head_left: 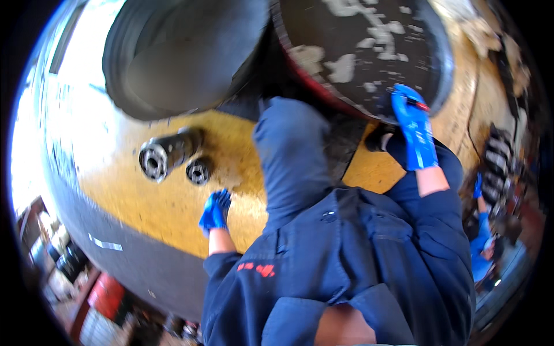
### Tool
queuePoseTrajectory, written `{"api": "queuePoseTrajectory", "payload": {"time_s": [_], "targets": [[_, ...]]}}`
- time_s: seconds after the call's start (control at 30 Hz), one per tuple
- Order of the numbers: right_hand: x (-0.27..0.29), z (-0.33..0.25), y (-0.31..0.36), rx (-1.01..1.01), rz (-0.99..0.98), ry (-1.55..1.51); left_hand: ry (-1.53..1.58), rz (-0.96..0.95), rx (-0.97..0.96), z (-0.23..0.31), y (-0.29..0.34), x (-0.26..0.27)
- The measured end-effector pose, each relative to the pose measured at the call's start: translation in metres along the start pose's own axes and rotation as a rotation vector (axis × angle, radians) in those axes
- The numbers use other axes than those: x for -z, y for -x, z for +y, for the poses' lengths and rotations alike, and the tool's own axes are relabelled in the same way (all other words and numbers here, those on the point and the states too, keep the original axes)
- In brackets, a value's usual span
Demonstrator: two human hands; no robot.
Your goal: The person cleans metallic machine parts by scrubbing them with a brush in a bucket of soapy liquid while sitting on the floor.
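Note:
Both my hands wear blue gloves, and I am in dark blue overalls with one knee [288, 150] raised. My right hand [412, 124] is shut on a thin red-and-black tool [416, 104], whose tip lies against the rim of a dark round drum [369, 46] with flaking pale patches. My left hand [215, 210] rests on the yellow floor [150, 202], fingers apart and holding nothing. A metal cylinder [167, 153] and a small metal ring [198, 170] lie on the floor just beyond that hand.
A large dark tyre [184, 52] stands at the upper left beside the drum. A grey strip [133, 259] borders the yellow floor. At the right edge, another person's blue-gloved hand [478, 185] and blue sleeve [482, 248] show among dark parts.

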State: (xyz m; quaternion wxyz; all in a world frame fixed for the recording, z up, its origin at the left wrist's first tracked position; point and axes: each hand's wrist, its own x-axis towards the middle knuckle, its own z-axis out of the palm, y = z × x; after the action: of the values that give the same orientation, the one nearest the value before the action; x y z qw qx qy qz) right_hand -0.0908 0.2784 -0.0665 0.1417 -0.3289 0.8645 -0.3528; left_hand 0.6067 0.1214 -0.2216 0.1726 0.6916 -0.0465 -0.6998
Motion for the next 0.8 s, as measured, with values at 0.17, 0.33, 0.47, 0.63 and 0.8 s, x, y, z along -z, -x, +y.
{"api": "queuePoseTrajectory", "payload": {"time_s": [0.17,0.33,0.47,0.63,0.8], "targets": [[-0.002,-0.038,-0.013,-0.095,0.059,0.153,-0.237,0.045,-0.329,0.085,0.017,-0.006],[0.022,-0.045,-0.015,-0.292,-0.166,0.310,-0.314,-0.139,-0.816,0.205,0.124,-0.171],[0.037,-0.027,-0.027,-0.106,-0.213,0.211,-0.530,-0.458,-0.998,0.227,0.252,-0.320],[0.091,-0.061,-0.042,-0.174,-0.264,0.053,-1.073,-0.737,-1.003,0.163,0.306,-0.495],[0.100,-0.074,-0.072,-0.348,-0.088,-0.044,-1.603,-0.627,-0.948,0.085,0.238,-0.600]]}}
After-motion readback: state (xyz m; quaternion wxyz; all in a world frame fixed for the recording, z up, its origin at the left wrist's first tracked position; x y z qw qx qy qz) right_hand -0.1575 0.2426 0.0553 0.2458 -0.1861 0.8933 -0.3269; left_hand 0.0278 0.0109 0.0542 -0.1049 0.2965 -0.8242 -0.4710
